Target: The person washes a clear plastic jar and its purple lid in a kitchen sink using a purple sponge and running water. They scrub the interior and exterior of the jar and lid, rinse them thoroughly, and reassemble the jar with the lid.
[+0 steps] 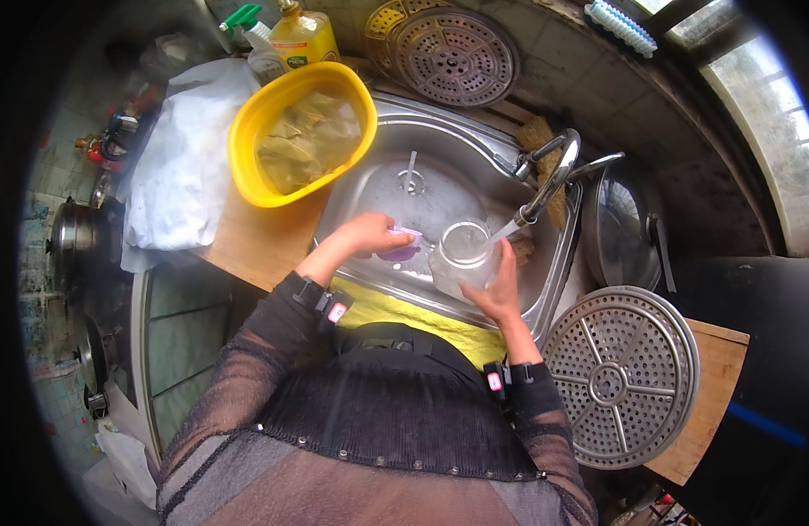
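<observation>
My left hand (371,235) grips a small purple lid (403,246) above the stainless steel sink (371,172). To its right, my right hand (501,286) holds a clear, wide-mouthed jar (451,269) with its mouth facing up. Water (506,231) streams from the chrome faucet (554,177) at the jar's right rim. Soapy water or foam covers part of the basin floor. A thin pale stick-like thing (411,169) lies across the drain (414,184).
Left of the sink, a yellow plastic basin (241,154) holds soaking leaves beside a white plastic bag (180,164). A spray bottle (263,46) and a yellow detergent bottle (305,33) stand behind. Perforated steamer plates (608,381) lie right; a glass pot lid (618,223) leans nearby.
</observation>
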A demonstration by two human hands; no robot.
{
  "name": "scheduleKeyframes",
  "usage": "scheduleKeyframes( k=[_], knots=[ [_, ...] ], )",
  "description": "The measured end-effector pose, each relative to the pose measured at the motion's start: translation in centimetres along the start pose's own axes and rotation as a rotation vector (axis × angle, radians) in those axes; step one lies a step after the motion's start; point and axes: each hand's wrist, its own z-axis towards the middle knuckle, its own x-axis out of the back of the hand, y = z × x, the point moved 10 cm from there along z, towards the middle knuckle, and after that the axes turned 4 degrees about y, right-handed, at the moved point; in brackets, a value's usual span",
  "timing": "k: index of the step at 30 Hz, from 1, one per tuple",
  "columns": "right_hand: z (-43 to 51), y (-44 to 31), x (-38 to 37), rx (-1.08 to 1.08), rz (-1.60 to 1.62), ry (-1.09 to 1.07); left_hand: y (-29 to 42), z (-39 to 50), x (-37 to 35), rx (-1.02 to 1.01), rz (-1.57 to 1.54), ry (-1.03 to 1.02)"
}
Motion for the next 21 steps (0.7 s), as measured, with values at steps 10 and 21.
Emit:
scheduleKeyframes(
  k=[10, 21],
  knots=[
    [3.0, -2.3, 2.0, 0.013, -0.202, -0.112, -1.1, -1.0, 0.2, 0.062, -0.088, -0.002],
    [4.1, 0.9, 0.0, -0.444, -0.316, -0.894, -1.6, -1.0, 0.1, 0.034, -0.11, 0.008]
  ],
)
